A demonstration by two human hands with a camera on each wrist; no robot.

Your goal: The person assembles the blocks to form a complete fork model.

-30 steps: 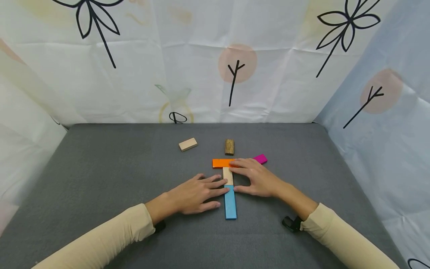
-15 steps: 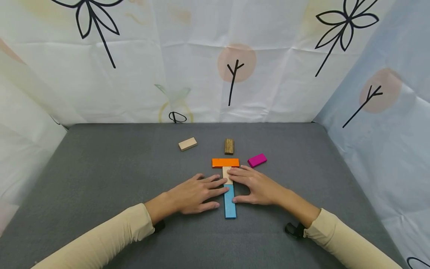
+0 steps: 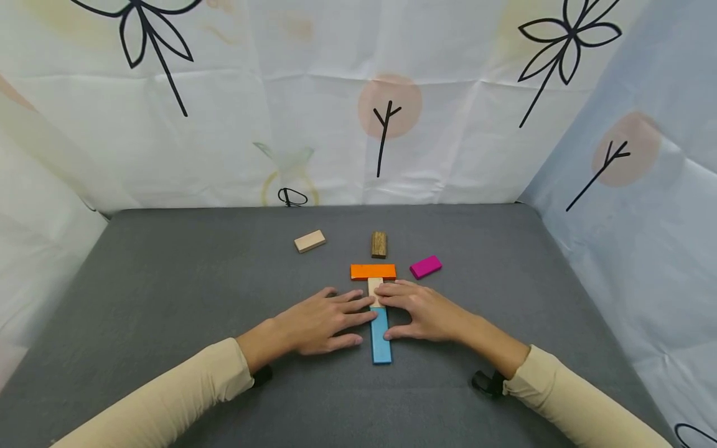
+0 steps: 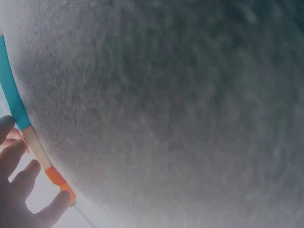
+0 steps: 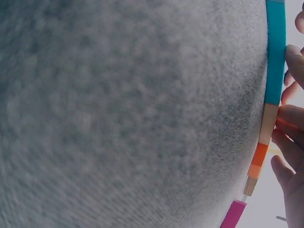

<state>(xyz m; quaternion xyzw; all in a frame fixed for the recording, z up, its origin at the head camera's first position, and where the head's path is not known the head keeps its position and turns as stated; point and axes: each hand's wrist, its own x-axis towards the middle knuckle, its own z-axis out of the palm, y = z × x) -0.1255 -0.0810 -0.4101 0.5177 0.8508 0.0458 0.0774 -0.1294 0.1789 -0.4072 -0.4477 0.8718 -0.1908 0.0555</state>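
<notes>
Resting flat on the grey table (image 3: 168, 274), both hands meet at a line of wooden pieces; the left hand (image 3: 319, 323) lies with its fingers stretched out and relaxed, holding nothing, and its fingertips touch the left edge of the blue block (image 3: 381, 336) near its far end; the right hand (image 3: 428, 311) is also spread and relaxed, with its fingers laid on the small pale block (image 3: 374, 287) and its thumb against the right edge of the blue one. The pale block sits between the two sets of fingertips, so it is directly in front of both hands; the right hand covers more of it, and I judge this hand the nearer one. The long axis of the blue block runs away from the person, straight forward between the palms; the pale block continues this same line; beyond it, just past the fingertips, the orange block (image 3: 373, 272) lies crosswise and touches the pale block's far end. Further ahead of the right hand's fingers there is a dark brown block (image 3: 379, 244), apart from the orange one; a magenta block (image 3: 426, 267) lies forward and to the right of that hand; another pale block (image 3: 310, 241) lies well ahead of the left hand.
</notes>
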